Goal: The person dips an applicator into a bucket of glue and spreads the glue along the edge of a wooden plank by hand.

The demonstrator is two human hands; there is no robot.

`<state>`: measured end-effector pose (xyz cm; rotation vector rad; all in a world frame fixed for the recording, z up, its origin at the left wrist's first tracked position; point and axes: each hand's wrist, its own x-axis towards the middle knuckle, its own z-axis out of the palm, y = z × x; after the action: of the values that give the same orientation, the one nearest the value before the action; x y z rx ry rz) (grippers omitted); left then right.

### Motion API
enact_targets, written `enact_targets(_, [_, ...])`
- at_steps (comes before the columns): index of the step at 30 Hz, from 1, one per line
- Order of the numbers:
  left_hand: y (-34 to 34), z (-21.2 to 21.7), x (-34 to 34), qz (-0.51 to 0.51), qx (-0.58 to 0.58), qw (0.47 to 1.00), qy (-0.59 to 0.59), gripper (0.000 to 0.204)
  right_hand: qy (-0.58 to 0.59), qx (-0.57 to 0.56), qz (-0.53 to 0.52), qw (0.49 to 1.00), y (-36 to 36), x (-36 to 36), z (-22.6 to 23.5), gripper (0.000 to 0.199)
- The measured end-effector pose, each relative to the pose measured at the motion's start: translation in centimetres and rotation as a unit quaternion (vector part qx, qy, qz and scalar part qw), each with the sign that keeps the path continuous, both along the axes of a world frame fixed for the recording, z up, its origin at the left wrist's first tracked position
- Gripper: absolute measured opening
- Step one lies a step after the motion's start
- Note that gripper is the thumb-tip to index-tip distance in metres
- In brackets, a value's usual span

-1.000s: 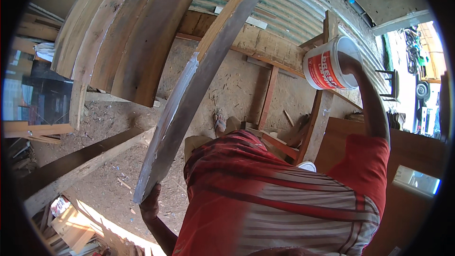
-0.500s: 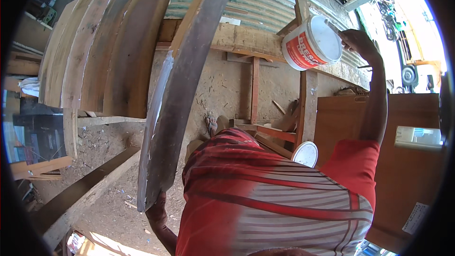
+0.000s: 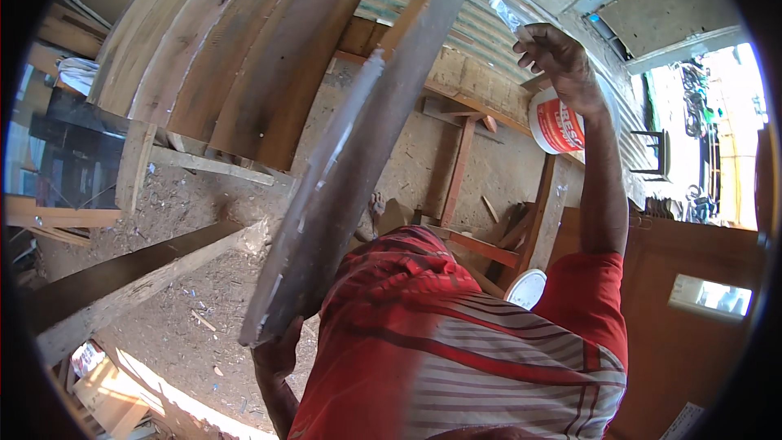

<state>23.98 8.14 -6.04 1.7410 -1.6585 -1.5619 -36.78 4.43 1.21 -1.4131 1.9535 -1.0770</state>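
A long dark board (image 3: 358, 147) slants across the middle, its narrow edge streaked with white paste. My left hand (image 3: 281, 350) grips its near end from below, fingers partly hidden behind it. Raised at the upper right, my right hand (image 3: 562, 65) has its fingers closed on a small, whitish, flat-looking tool (image 3: 508, 15); its exact kind is not clear. Behind my right wrist, a white bucket with a red label (image 3: 554, 124) stands on the plank bench, partly covered by the hand and forearm.
Wide joined planks (image 3: 212, 49) lie on a support at the upper left. A thick beam (image 3: 138, 285) crosses the lower left. A white round lid (image 3: 526, 288) lies near my right side, beside a brown wooden panel (image 3: 643, 301). Corrugated sheet (image 3: 481, 41) stands behind the bench.
My right hand has come away from the bucket's mouth, moving up and left with the whitish tool toward the board. My left hand keeps its hold; the whole view has shifted.
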Motion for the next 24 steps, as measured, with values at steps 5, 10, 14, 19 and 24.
enact_targets(5, [1.4,-4.0,2.5,-0.019,-0.099,0.994,-0.033,0.042,0.031,0.006,0.022,0.999,-2.4,0.2,-0.4,0.030])
enact_targets(10, [-0.9,-3.3,1.7,-0.028,-0.061,0.998,0.009,0.044,0.060,0.002,0.022,0.998,-2.4,-0.9,-2.0,0.032])
enact_targets(14, [0.1,-5.8,3.0,-0.003,-0.090,0.996,0.005,0.041,0.105,0.004,0.002,0.995,-2.9,-1.4,-3.6,0.034])
enact_targets(19, [0.2,-5.9,2.5,0.031,-0.028,0.999,0.015,0.043,0.199,0.002,-0.010,0.980,-4.8,0.4,-3.5,0.035])
enact_targets(24, [0.0,-5.9,2.8,0.046,0.019,0.999,0.005,0.046,0.230,0.008,-0.009,0.973,-4.7,1.5,-2.8,0.035])
